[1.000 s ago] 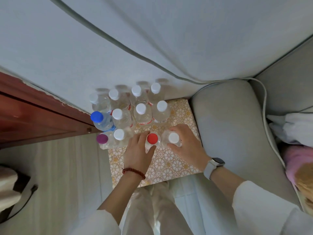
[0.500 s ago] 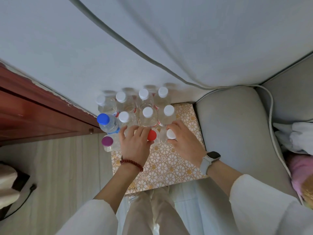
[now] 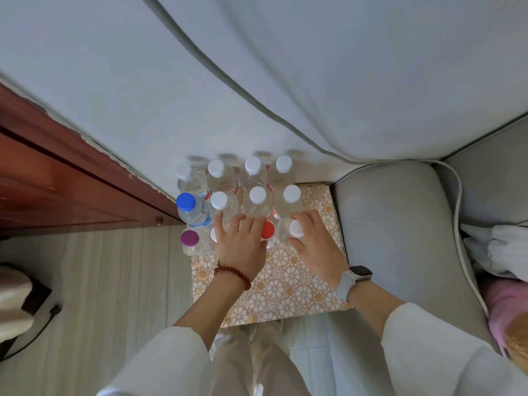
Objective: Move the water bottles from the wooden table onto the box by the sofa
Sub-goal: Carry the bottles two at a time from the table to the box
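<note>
Head cam looks straight down on the flat box with the gold-and-white flower pattern [image 3: 285, 292], wedged between the grey sofa arm [image 3: 394, 224] and a reddish wooden cabinet [image 3: 71, 190]. The clear plastic water bottles [image 3: 257, 201] are all on its far end, standing upright, caps pointing up at the camera, packed in rows and touching. Mostly white caps, plus a blue-capped one [image 3: 187, 202], a purple-capped one [image 3: 189, 238] and a red-capped one [image 3: 268, 230]. They look filled with clear water, levels hard to tell. The left hand [image 3: 243, 247], red bead bracelet, lies spread over the front row beside the red cap, not clearly gripping anything. The right hand [image 3: 314, 244], wearing a watch, has fingers and thumb loosely around the front white-capped bottle [image 3: 295, 230].
</note>
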